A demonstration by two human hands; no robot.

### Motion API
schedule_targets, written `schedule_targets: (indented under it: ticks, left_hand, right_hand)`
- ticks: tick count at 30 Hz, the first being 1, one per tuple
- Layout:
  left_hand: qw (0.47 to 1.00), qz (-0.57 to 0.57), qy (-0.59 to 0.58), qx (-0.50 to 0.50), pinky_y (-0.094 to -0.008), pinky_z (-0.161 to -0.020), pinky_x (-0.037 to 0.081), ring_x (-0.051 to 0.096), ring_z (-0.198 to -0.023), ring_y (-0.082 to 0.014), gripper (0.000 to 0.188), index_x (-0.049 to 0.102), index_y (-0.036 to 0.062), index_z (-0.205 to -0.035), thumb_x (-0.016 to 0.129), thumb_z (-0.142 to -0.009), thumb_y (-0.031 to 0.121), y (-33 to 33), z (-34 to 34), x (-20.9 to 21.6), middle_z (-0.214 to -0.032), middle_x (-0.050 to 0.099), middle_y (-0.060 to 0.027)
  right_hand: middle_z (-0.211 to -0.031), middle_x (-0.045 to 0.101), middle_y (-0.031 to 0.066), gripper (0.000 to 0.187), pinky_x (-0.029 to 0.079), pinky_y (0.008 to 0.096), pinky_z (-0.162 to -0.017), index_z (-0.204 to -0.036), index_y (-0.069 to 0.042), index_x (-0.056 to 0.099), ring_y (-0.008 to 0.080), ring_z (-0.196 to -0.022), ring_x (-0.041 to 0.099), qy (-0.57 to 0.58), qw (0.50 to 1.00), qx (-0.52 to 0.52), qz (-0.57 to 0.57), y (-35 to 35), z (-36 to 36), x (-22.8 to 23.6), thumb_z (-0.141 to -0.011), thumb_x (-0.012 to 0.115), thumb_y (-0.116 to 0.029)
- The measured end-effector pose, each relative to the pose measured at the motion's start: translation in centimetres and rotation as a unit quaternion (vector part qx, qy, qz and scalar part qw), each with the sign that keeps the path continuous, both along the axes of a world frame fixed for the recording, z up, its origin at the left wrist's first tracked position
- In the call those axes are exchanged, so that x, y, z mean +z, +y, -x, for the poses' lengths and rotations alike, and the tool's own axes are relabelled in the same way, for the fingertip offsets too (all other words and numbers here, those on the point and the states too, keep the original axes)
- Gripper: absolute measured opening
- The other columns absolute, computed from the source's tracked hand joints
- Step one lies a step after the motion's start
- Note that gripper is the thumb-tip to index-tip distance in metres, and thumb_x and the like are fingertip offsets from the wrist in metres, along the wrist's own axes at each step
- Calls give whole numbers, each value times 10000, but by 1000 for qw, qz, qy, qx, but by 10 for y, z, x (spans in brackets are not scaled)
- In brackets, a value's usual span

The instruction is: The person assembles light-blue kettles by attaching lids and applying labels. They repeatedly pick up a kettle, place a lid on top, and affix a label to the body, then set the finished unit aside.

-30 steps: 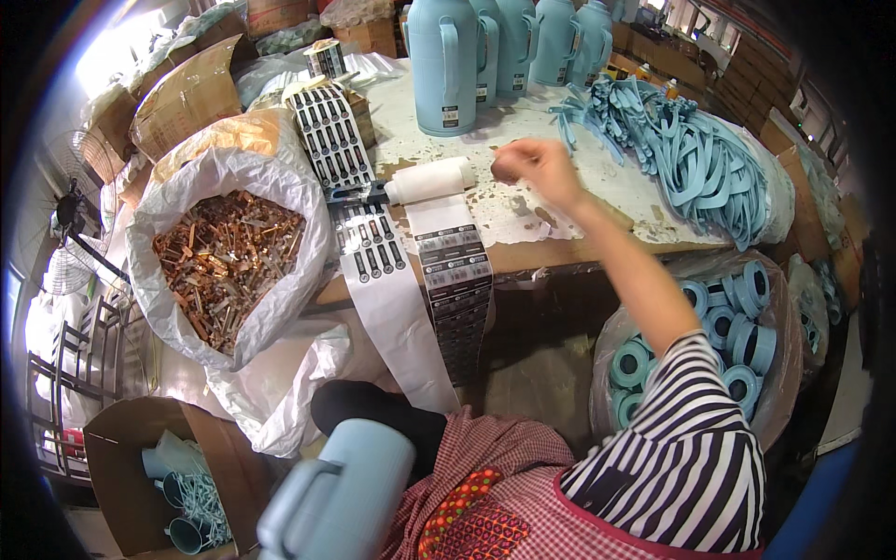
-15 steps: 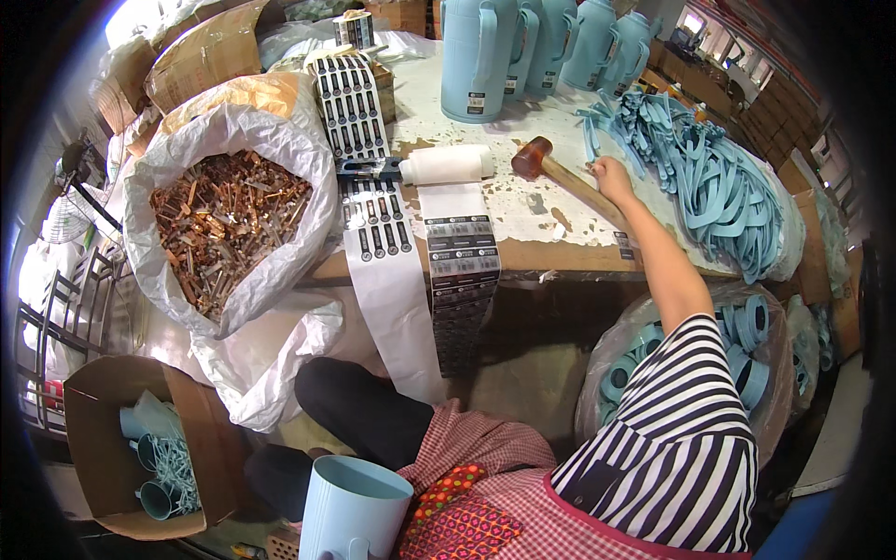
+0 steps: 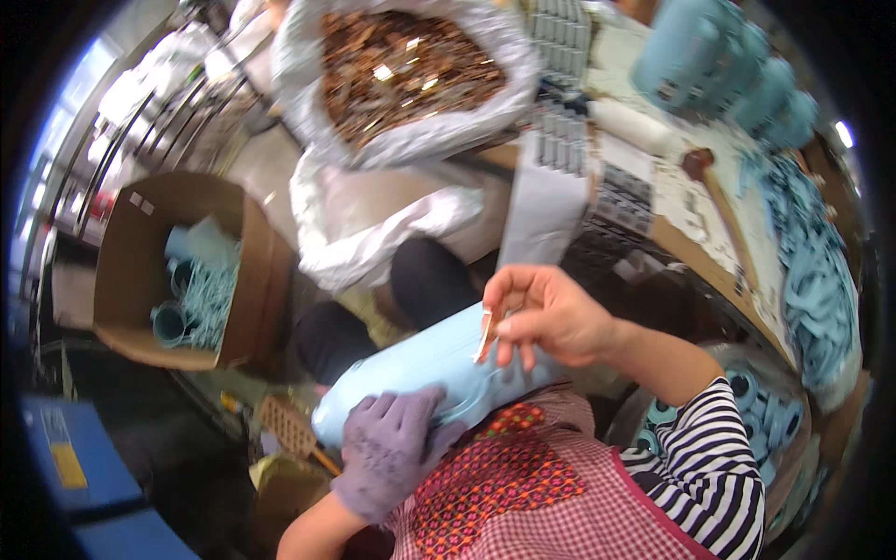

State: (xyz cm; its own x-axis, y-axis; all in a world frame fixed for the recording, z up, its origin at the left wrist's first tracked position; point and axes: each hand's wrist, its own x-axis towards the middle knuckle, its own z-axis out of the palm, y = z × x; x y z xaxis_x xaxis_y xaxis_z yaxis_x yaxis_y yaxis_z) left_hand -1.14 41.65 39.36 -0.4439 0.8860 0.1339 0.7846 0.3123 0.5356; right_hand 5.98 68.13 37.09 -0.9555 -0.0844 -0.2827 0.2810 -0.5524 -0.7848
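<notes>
A light blue plastic jug casing (image 3: 401,373) lies tilted across my lap. My left hand (image 3: 385,457), in a purple glove, is closed on its near side, beside the handle (image 3: 467,406). Over the casing's right part, my bare right hand (image 3: 555,319) pinches a small shiny copper-coloured metal strip (image 3: 483,338) between thumb and fingers. The strip hangs close to the casing's surface; whether it touches I cannot tell.
An open white sack (image 3: 303,70) of small metal pieces stands ahead. A cardboard box (image 3: 261,271) with blue parts sits left. On the table lie a mallet (image 3: 696,163), label sheets (image 3: 560,140) and blue straps (image 3: 803,271); blue jugs (image 3: 691,56) stand behind. A bag of blue rings (image 3: 765,420) is at right.
My right hand has come from the table by the straps to above my lap, now with a metal strip. The casing has tipped from upright to lying, and my gloved left hand shows.
</notes>
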Motion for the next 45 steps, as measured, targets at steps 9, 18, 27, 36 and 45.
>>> schedule_targets:
  ticks: [9,18,27,36,45]
  left_hand:
    - [973,-217,1,73,-402,-770,548,700,-880,-291,357,683,37,-1045,793,-706,17,-38,-22,-40,-1003,704,-101]
    - [951,-181,-185,170,-379,-763,557,703,-857,-300,569,634,49,-1184,909,-692,136,-50,-21,-54,-1032,714,-125]
    - [973,-175,-144,38,-487,-1088,440,541,-1323,-397,984,499,51,-1393,975,-558,262,-70,-5,-70,-1417,558,-187]
    - [961,-203,-174,72,-483,-1071,459,559,-1301,-406,981,504,37,-1374,981,-537,221,-67,-9,-72,-1397,571,-212]
    - [960,-220,-154,80,-487,-1052,483,581,-1271,-419,928,510,28,-1351,978,-565,186,-68,-11,-76,-1380,582,-223]
  right_hand:
    - [-909,734,111,172,545,252,-548,-1032,24,657,147,-681,709,-92,973,195,-82,-74,16,8,-874,713,-10]
    - [-828,731,91,190,541,323,-632,-973,-30,765,233,-725,692,304,874,111,-362,-82,15,-12,-794,826,-44]
    - [-819,730,93,135,527,328,-592,-929,-3,760,218,-690,677,338,847,105,-396,-90,5,-21,-810,810,-42]
    - [-816,724,95,89,522,322,-594,-901,-4,758,215,-681,672,330,848,114,-399,-91,5,-20,-826,793,-37]
    - [-796,714,119,41,525,314,-625,-896,9,747,214,-677,670,212,912,143,-320,-92,2,-22,-865,756,-17]
